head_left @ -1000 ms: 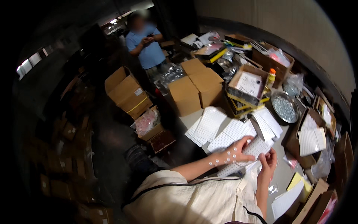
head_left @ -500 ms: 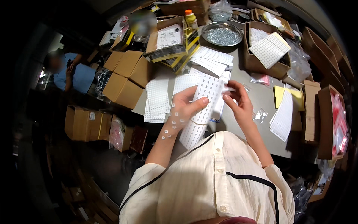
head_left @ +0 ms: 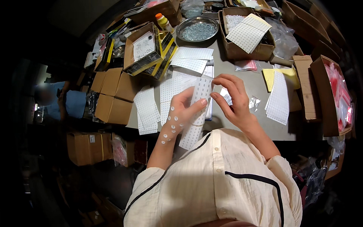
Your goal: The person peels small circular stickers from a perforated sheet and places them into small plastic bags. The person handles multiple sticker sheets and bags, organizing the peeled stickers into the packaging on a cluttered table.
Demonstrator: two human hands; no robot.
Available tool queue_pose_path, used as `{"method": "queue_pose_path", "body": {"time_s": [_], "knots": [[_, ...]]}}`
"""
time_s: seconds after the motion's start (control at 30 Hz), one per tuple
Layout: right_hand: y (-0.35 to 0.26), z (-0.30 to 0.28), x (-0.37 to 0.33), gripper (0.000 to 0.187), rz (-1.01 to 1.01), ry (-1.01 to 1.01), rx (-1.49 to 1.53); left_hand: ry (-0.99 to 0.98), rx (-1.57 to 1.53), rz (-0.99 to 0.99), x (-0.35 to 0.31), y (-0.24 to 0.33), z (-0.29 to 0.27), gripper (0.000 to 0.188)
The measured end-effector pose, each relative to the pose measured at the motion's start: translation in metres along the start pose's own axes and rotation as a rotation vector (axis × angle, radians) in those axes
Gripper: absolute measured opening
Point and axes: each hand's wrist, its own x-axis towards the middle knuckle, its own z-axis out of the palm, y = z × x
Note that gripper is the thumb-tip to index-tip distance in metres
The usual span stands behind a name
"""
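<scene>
My left hand (head_left: 184, 108) is closed around a narrow white sticker sheet (head_left: 199, 99) printed in rows, thumb on its face; a band runs across its lower part. Several small oval white stickers (head_left: 173, 126) dot my left wrist and forearm. Bent over the sheet's upper right edge, my right hand (head_left: 235, 96) has thumb and forefinger apart, with nothing visible between them. Whether its forefinger touches the edge I cannot tell. Behind the held sheet lie more printed sheets (head_left: 192, 54) on the grey table (head_left: 236, 130).
Left stand an open brown carton (head_left: 113, 108) and a yellow-black box (head_left: 141, 45). A round metal tray (head_left: 196, 30) of small shiny pieces sits at the back. Cartons (head_left: 245, 49) and a box of red-and-clear bags (head_left: 338, 96) line the right. Someone in blue (head_left: 72, 104) is far left.
The view has swung, so the table's things sit further left. The held sheet appears narrower, turned more edge-on. My right thumb and forefinger have come nearer its upper edge.
</scene>
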Motion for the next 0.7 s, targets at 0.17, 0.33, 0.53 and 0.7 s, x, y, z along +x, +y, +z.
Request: {"method": "queue_pose_path", "body": {"time_s": [0.17, 0.33, 0.53, 0.7], "knots": [[-0.002, -0.009, 0.002, 0.031, -0.015, -0.031, -0.035, 0.003, 0.245, 0.126, 0.008, -0.010, 0.001, 0.033], [0.001, -0.008, 0.006, 0.029, -0.076, 0.012, -0.075, 0.010, 0.472, 0.273, 0.011, -0.006, 0.005, 0.021], [0.000, -0.007, 0.009, 0.028, -0.113, -0.009, -0.095, 0.013, 0.535, 0.367, 0.014, -0.012, 0.000, 0.014], [-0.007, -0.010, 0.011, 0.026, -0.073, -0.043, -0.056, 0.015, 0.553, 0.424, 0.014, -0.013, 0.000, 0.013]]}}
